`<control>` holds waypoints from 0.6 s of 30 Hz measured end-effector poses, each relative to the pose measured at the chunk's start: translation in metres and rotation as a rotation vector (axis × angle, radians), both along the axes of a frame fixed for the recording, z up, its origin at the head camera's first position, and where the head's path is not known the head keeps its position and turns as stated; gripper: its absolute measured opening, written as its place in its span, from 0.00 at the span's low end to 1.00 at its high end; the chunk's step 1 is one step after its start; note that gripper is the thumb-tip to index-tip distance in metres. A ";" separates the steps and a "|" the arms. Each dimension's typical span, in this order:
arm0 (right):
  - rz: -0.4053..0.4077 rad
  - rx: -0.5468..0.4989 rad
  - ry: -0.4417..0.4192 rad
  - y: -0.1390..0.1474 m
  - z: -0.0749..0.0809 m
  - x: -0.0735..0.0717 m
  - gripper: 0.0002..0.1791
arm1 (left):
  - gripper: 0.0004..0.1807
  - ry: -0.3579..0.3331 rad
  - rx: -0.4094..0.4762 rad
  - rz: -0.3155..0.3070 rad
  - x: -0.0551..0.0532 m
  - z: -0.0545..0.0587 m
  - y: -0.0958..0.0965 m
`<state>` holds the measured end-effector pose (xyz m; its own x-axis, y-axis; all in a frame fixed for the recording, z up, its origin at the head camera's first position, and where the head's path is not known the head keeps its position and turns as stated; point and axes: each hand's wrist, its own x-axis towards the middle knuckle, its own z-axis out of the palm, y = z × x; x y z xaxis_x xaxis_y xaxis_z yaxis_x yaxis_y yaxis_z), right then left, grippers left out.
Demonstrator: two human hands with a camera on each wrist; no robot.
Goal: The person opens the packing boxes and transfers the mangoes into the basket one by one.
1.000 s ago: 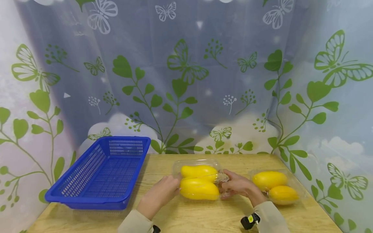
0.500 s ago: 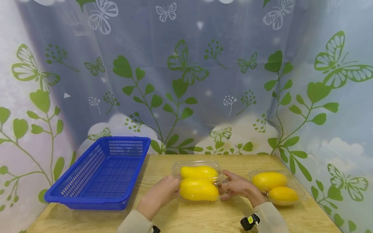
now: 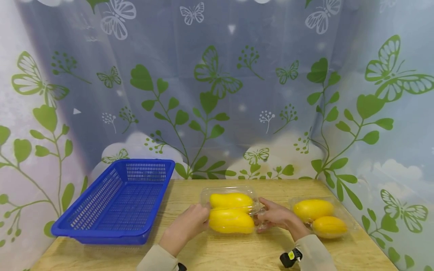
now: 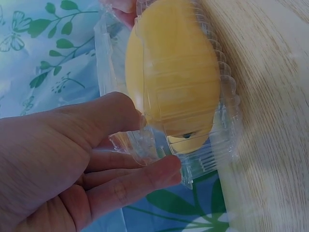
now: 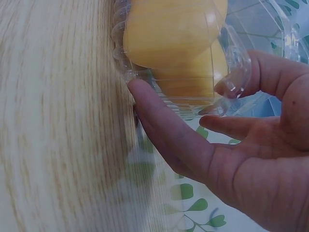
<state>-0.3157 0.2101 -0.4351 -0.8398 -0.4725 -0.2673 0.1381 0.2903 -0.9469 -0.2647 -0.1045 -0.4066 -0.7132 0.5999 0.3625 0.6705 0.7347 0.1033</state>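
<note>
A clear plastic clamshell box stands mid-table, holding two smooth yellow fruits that look like mangoes, one behind the other. My left hand grips the box's left end. The left wrist view shows that thumb and the fingers around the corner. At the opposite end my right hand holds the box, its thumb over the plastic edge and a finger along the lower side in the right wrist view. Clear plastic sticks up behind the fruits; whether the lid is fastened I cannot tell.
On the left stands a blue perforated basket with nothing in it. A second clear box with two yellow fruits lies at the right. Behind the wooden table hangs a patterned cloth.
Both hands keep their hold on the box, which stays in place. Between the earlier frames and now, the plastic beside the right fingers shifts slightly.
</note>
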 end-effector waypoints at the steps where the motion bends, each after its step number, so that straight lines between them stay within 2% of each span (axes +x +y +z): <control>1: -0.003 0.003 0.001 0.000 0.000 0.000 0.54 | 0.09 -0.006 0.002 0.002 0.000 0.000 0.000; 7: -0.013 0.010 0.022 -0.001 0.000 0.002 0.55 | 0.07 -0.042 0.014 0.012 -0.002 0.001 0.000; 18: 0.009 0.012 0.029 -0.001 -0.003 -0.001 0.54 | 0.08 -0.042 0.015 0.009 -0.002 -0.001 -0.001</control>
